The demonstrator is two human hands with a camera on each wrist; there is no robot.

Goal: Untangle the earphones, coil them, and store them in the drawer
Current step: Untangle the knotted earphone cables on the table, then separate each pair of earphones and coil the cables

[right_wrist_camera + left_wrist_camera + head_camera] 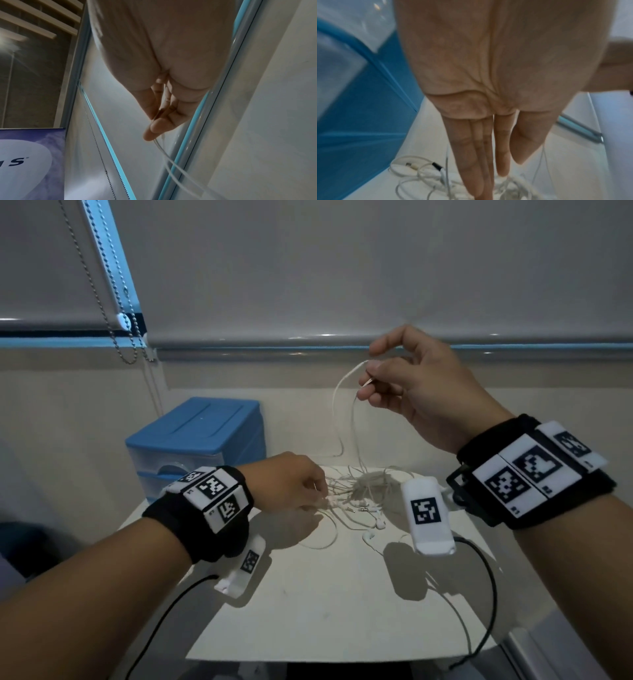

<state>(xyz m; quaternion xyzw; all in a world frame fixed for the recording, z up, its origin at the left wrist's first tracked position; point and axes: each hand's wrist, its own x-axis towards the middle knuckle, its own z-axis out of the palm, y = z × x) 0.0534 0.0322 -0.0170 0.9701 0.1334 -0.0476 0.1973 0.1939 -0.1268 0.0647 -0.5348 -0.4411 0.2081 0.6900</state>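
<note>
A tangle of white earphones (363, 491) lies on the white table (325, 611), with earbuds and metal plugs spread at its front. My left hand (318, 498) reaches into the tangle's left side. In the left wrist view its fingers (471, 169) are straight and their tips touch the cables (423, 174). My right hand (364, 381) is raised above the pile and pinches a loop of cable (342, 392) that hangs down to the tangle. The pinch (154, 129) and two strands (171, 162) show in the right wrist view. The blue drawer unit (195, 436) stands left, drawers shut.
A bead chain (113, 302) hangs from the window blind at the back left. The sill and wall run behind the table. Black wrist-camera leads (486, 577) trail over the table's front right and front left. The table's front edge is close to me.
</note>
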